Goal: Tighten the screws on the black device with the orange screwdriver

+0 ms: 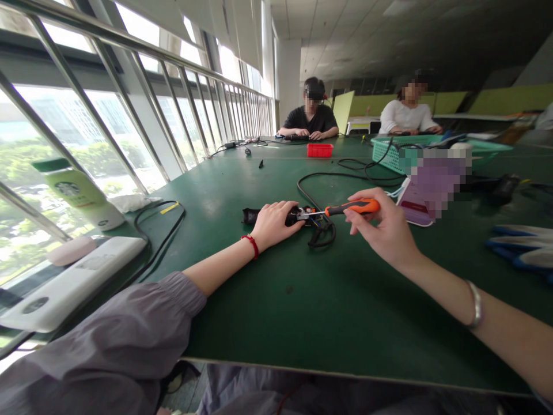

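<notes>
A black corded device [249,216] lies on the green table, its right end opened up so that wires and metal parts [307,213] show. My left hand [274,223] wraps over its body and holds it against the table. In my right hand [384,230] is an orange and black screwdriver [352,207], gripped by the handle. Its thin shaft points left, and the tip reaches in among the exposed parts; whether it sits on a screw is too small to tell. A black cable [322,245] curls beside the opened end and runs off toward the back.
A phone on a stand [425,190] and a teal basket [384,153] are to the right, near blue-white gloves [525,245]. Further back sits a red tray [319,151]. A bottle [80,193] and white power bank [78,282] line the left edge. Two people [311,118] sit opposite.
</notes>
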{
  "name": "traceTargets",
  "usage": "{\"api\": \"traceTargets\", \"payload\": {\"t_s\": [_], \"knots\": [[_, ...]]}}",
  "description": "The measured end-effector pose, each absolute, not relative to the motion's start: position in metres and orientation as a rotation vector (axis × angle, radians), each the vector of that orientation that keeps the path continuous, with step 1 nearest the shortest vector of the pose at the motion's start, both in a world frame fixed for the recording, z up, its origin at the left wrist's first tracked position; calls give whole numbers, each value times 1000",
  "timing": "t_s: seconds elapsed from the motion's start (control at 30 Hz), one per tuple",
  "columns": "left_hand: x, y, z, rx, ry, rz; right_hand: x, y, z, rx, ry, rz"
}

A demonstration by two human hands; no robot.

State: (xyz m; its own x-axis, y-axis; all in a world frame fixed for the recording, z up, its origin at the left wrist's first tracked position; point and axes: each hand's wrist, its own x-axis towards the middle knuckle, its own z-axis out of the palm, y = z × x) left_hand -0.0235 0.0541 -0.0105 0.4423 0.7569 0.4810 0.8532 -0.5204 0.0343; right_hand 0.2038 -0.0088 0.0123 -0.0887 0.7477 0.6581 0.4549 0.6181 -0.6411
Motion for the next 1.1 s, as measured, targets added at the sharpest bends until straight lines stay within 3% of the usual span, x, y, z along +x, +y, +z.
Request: {"api": "traceTargets", "payload": {"t_s": [1.1], "knots": [[-23,53,-7,-2554,-1295,-535,215,-7,18,-1044,-1744,46]]}}
